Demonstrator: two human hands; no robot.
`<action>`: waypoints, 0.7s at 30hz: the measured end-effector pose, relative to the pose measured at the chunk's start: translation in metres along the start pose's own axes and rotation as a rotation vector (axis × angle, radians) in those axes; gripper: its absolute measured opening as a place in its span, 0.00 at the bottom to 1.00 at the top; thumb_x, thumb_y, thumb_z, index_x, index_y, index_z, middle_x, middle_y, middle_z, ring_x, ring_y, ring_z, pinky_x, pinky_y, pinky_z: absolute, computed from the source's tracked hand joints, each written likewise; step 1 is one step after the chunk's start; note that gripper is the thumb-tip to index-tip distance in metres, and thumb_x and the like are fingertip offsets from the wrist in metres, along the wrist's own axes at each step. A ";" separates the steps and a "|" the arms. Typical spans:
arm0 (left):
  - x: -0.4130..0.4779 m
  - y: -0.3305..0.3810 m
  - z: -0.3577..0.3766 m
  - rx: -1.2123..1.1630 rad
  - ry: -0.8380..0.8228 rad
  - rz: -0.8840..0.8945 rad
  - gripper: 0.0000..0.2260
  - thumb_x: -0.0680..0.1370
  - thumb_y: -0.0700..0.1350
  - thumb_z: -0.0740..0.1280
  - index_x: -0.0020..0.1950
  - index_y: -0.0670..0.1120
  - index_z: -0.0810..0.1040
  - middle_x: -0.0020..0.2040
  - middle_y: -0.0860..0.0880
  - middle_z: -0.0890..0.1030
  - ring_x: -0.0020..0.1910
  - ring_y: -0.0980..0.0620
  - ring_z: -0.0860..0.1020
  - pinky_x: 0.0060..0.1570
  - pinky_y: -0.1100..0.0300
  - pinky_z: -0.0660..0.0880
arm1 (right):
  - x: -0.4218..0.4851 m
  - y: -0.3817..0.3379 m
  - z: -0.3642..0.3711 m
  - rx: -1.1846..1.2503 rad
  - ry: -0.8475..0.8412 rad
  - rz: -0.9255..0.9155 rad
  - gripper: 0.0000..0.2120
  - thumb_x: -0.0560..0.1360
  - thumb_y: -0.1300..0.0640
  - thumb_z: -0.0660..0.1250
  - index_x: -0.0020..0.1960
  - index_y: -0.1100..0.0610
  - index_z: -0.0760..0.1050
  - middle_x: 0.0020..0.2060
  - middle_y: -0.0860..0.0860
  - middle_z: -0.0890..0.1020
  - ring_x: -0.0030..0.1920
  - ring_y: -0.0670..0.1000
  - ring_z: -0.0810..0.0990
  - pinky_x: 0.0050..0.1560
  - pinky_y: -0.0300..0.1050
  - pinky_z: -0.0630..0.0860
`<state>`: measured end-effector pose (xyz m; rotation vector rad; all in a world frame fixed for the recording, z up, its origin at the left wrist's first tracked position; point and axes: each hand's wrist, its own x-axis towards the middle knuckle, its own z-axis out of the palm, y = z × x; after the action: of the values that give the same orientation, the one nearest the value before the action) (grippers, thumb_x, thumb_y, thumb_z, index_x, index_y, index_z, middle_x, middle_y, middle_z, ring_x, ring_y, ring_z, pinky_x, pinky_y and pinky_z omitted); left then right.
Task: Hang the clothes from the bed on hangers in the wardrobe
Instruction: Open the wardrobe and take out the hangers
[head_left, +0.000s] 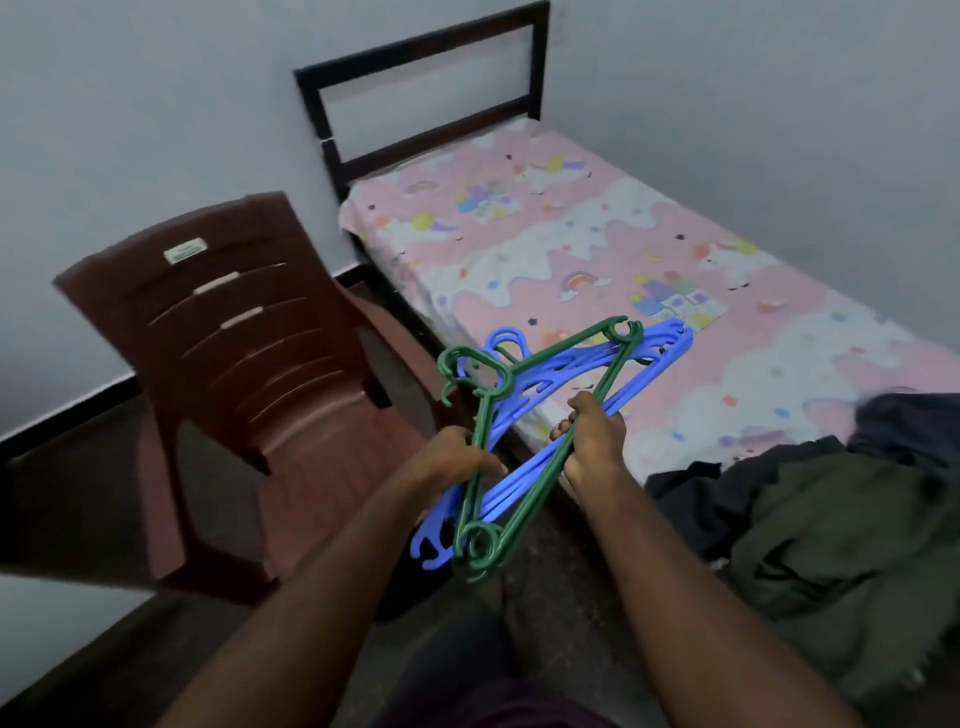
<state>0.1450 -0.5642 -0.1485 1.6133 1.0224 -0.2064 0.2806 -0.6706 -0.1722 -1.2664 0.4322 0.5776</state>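
Both hands, L & R, grip hanger bundle w/ curled fingers. Brown chair left, bed right; dark clothes near.

The clothes pile runs off the right edge; chair label unreadable.

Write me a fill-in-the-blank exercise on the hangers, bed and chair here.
The left hand and right hand grip hangers coloured blue and ____.
The clothes lie piled on a bed whose sheet is mostly ____.
The chair left of the bed is ____ in colour.
Missing words: green; pink; brown.
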 end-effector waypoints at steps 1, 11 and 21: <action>0.015 0.005 0.004 0.033 0.005 0.006 0.16 0.64 0.42 0.78 0.47 0.37 0.79 0.41 0.42 0.82 0.37 0.47 0.81 0.37 0.55 0.79 | 0.010 -0.004 0.000 0.000 0.016 0.004 0.11 0.74 0.66 0.64 0.52 0.59 0.64 0.30 0.53 0.62 0.24 0.51 0.63 0.26 0.43 0.65; 0.218 0.086 -0.004 0.245 -0.016 0.036 0.10 0.69 0.40 0.71 0.48 0.39 0.77 0.42 0.43 0.81 0.43 0.44 0.80 0.38 0.57 0.74 | 0.192 -0.041 0.067 -0.071 0.072 0.119 0.03 0.76 0.65 0.65 0.47 0.65 0.73 0.34 0.56 0.74 0.32 0.54 0.77 0.34 0.49 0.77; 0.509 0.149 -0.048 0.399 -0.086 0.031 0.18 0.69 0.40 0.70 0.59 0.41 0.76 0.50 0.40 0.80 0.51 0.41 0.78 0.43 0.58 0.70 | 0.437 -0.039 0.183 -0.187 0.171 0.298 0.01 0.75 0.66 0.68 0.45 0.63 0.76 0.36 0.56 0.77 0.36 0.53 0.78 0.37 0.46 0.77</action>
<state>0.5392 -0.2634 -0.3428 1.9586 0.9281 -0.4788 0.6451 -0.4291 -0.3591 -1.4479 0.7308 0.7777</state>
